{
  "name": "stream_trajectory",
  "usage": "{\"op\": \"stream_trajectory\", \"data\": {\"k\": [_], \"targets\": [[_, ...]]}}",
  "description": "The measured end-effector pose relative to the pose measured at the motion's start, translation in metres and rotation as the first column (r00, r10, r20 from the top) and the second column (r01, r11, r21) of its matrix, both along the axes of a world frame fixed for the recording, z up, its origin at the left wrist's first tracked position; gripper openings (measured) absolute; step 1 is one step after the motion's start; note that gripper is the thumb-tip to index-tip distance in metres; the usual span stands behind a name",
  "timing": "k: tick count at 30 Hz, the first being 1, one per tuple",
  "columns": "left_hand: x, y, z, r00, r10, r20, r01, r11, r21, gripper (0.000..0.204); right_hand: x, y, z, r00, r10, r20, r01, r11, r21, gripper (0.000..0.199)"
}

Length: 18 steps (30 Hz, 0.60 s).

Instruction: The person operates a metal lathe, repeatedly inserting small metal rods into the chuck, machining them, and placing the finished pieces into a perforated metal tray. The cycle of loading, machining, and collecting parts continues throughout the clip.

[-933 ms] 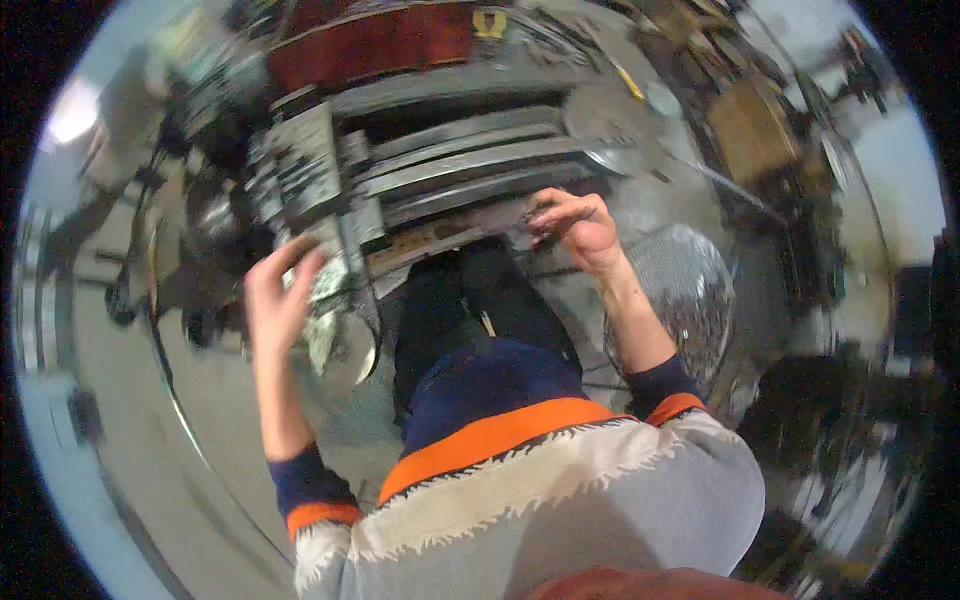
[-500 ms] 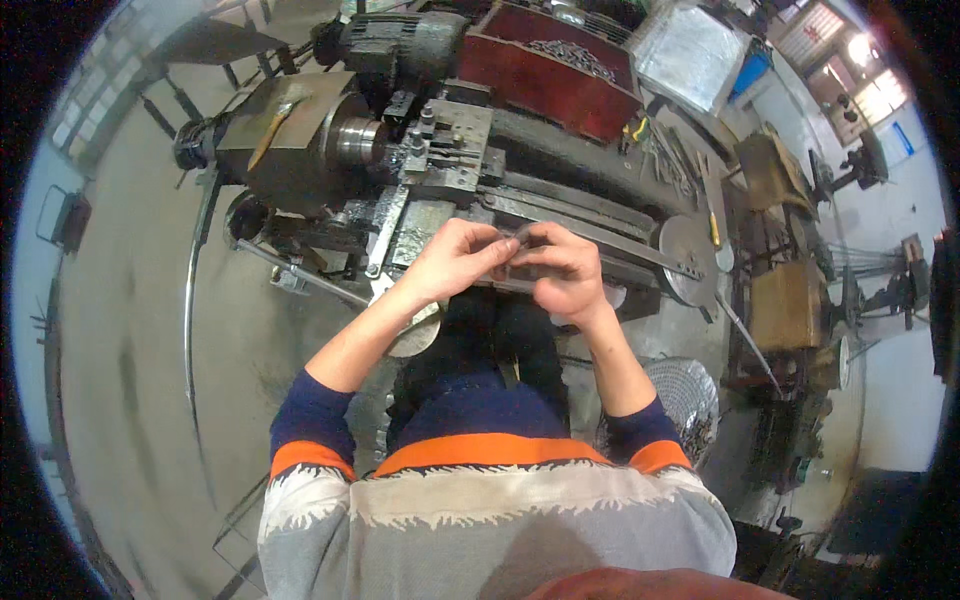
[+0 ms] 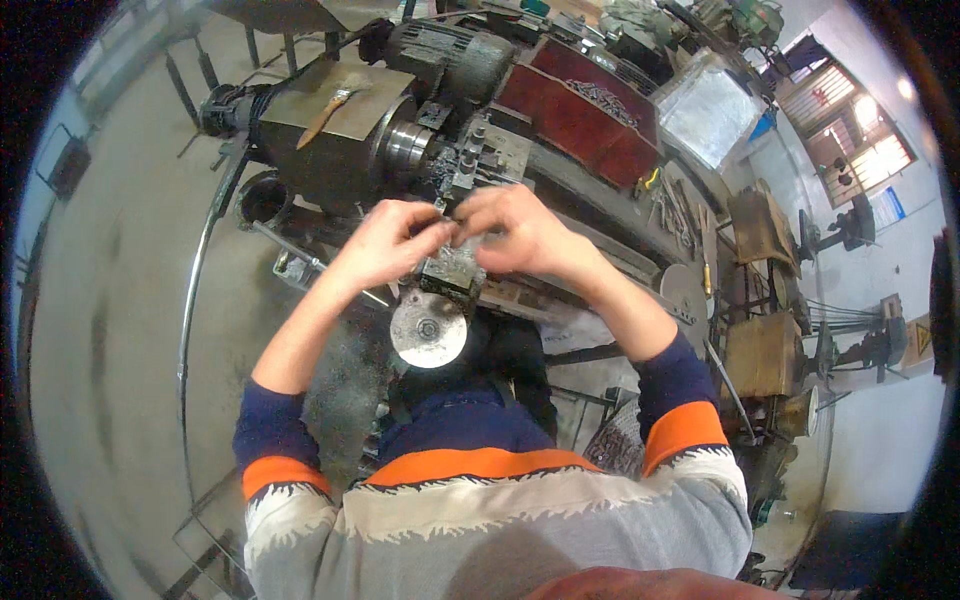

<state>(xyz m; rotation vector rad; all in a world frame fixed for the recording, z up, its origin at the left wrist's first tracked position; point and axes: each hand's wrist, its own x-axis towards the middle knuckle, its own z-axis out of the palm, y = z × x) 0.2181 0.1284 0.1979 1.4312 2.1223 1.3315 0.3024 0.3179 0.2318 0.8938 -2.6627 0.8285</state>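
Note:
Over the carriage of a metal lathe, my left hand (image 3: 392, 243) and my right hand (image 3: 520, 232) are close together with fingertips nearly meeting. Both sets of fingers are bent inward in a pinch. Whatever lies between them is too small and blurred to name. Just beyond my fingers is the tool post (image 3: 472, 160), and the lathe chuck (image 3: 405, 148) is to its left. Below my hands, a round metal handwheel (image 3: 428, 328) faces up toward me.
A brush (image 3: 325, 118) rests on the headstock cover (image 3: 350, 90). Behind the lathe stand a motor (image 3: 450, 55) and a red metal tray (image 3: 575, 125) with small metal parts. Hand tools (image 3: 675, 215) lie at the right. A long metal rod (image 3: 190, 310) stands at left.
Both hands have moved left and slightly forward, from over the bed to beside the tool post. The view has shifted, and the handwheel now shows fully.

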Motion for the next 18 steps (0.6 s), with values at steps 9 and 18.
{"op": "stream_trajectory", "data": {"k": [9, 18], "targets": [[-0.06, -0.195, -0.007, 0.635, 0.676, -0.374, -0.726, 0.687, 0.01, 0.04, -0.109, 0.013, -0.023, 0.832, -0.547, -0.086, 0.473, 0.622, 0.624, 0.031], [-0.008, -0.312, -0.047, 0.495, 0.785, -0.372, -0.865, 0.403, -0.301, 0.05, -0.139, 0.023, -0.043, 0.811, -0.58, 0.077, 0.412, 0.659, 0.629, 0.029]]}}
